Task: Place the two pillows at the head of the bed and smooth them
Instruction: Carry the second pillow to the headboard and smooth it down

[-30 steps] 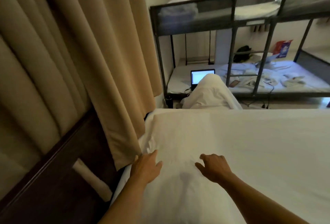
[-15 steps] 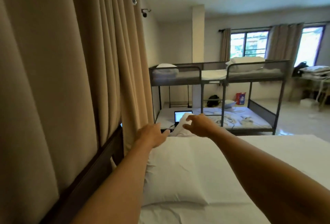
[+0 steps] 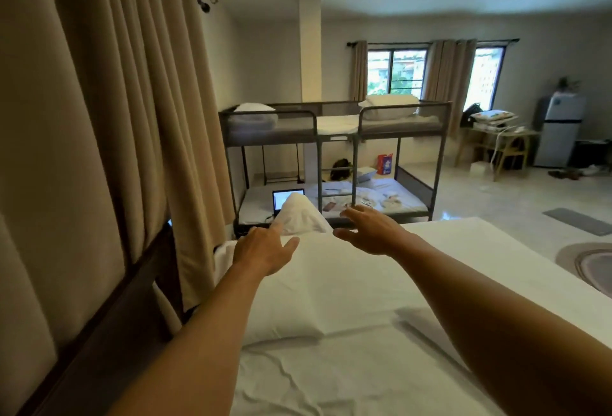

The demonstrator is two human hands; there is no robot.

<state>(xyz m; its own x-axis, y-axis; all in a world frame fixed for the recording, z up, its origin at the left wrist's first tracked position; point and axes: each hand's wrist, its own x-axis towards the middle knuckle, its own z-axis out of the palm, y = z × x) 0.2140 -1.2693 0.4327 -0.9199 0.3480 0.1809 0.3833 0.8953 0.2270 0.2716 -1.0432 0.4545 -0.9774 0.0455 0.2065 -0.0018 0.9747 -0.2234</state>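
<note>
A white pillow lies flat on the white bed, beside the padded headboard on the left. A second white pillow stands beyond the bed's far edge. My left hand hovers over the far end of the flat pillow, fingers spread, its fingertips near the second pillow. My right hand is raised over the bed's far edge to the right of that pillow, fingers apart, holding nothing.
A beige curtain hangs along the left, past the headboard. A grey metal bunk bed with a lit laptop stands beyond. A table, a fridge and a floor rug are to the right.
My view has lifted from the pillow to the room. Both hands rose off the flat pillow and stretched forward toward the pillow past the bed's edge, fingers spreading.
</note>
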